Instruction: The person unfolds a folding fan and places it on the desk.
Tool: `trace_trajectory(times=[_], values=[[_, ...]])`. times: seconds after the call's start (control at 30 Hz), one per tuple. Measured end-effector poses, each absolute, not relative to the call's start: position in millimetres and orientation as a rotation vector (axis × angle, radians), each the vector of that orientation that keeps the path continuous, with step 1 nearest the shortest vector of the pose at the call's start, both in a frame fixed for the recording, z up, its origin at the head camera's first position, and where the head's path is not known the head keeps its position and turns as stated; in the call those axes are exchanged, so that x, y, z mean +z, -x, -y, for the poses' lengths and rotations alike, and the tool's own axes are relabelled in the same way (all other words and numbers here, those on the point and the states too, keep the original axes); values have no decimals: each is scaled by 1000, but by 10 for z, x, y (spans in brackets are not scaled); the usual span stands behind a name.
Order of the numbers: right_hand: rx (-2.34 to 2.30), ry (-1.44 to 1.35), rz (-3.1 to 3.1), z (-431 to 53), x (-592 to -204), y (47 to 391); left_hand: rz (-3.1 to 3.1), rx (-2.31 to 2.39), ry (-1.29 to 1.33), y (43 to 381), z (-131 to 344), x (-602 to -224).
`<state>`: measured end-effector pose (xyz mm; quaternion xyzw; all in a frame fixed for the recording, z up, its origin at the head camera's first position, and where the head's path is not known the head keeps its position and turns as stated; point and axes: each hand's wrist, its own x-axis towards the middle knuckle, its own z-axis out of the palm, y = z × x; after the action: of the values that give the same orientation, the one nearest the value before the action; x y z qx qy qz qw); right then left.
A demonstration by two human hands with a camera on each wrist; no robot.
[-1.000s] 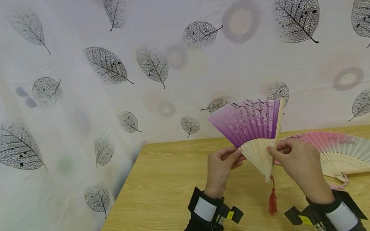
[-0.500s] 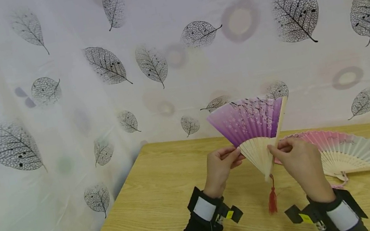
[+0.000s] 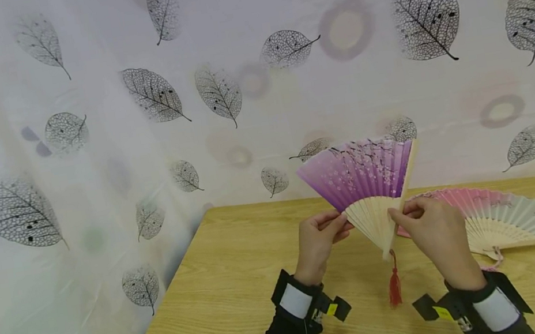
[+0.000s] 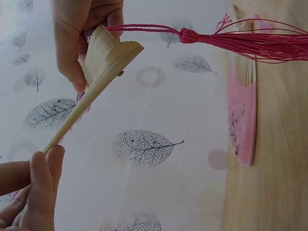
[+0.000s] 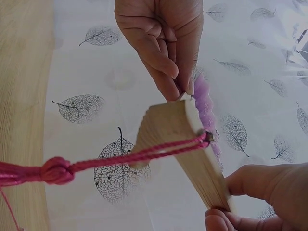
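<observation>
One table (image 3: 214,292) under one pink fan (image 3: 504,220); left hand (image 3: 319,243), right hand (image 3: 437,233) pinching one purple fan (image 3: 362,175)

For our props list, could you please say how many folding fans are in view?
2: a purple fan held up by the left hand and right hand, and a pink-and-white fan spread on the table, partly hidden.

From above and farther back, the head view faces the far edge of the table (image 3: 232,277), while both close, sideways-turned wrist views share the purple fan (image 3: 360,175).
</observation>
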<state>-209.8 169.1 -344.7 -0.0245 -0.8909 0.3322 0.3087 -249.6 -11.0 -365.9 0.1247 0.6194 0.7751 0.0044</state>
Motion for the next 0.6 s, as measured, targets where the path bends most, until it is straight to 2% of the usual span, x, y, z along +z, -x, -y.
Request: trace_trajectory(times=[0.6], values=[[903, 89, 2372, -1719, -3427, 2091, -1945, 2451, -370, 2495, 109, -3645]])
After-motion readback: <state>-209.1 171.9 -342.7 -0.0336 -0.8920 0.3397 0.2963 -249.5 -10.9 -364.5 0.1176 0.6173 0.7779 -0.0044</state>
